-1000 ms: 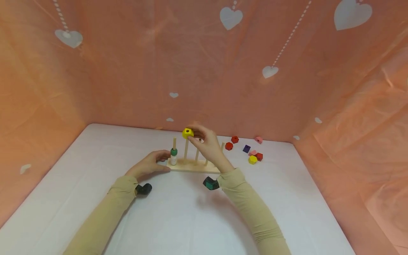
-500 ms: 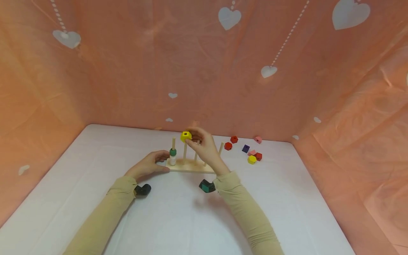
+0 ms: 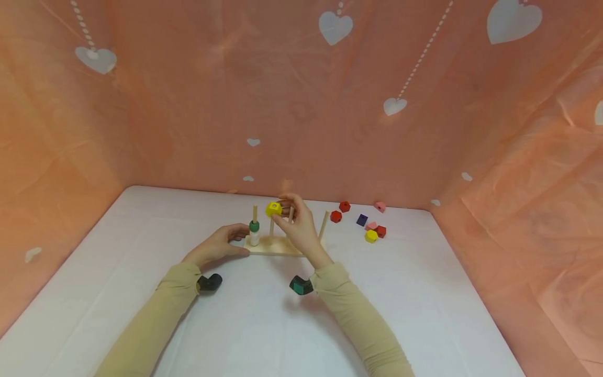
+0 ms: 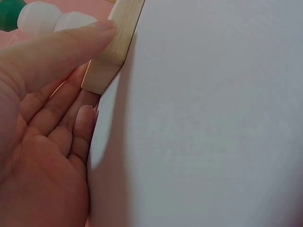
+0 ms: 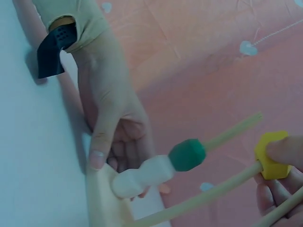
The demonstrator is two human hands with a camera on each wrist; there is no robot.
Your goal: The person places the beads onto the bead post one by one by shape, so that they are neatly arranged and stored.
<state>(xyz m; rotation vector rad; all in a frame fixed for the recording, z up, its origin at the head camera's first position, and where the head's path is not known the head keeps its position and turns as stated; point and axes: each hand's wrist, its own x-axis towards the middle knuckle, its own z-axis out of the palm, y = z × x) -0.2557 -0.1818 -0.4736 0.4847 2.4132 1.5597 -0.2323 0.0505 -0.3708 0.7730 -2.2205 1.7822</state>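
Note:
My right hand [image 3: 301, 228] pinches a yellow faceted bead [image 3: 273, 210] between thumb and fingers at the top of the second peg [image 3: 271, 230] from the left. In the right wrist view, that peg runs up into the underside of the bead. A wooden peg stand [image 3: 280, 247] has several upright pegs along it. Two white beads [image 5: 156, 171] with a green bead [image 5: 188, 155] above them sit on its leftmost peg. The left hand [image 3: 216, 244] holds the stand's left end, thumb on the front edge and fingers behind.
Right of the stand lie loose beads: red ones [image 3: 336, 216], a dark purple one [image 3: 361, 220], pink ones [image 3: 379, 207] and a yellow one [image 3: 371, 236]. A white cloth [image 3: 245, 324] covers the table. Orange-pink sheeting with hearts [image 3: 301, 120] stands behind and at both sides.
The right hand has brought the yellow bead slightly down, and the peg tip now shows in its hole. The left hand keeps its place on the stand's end.

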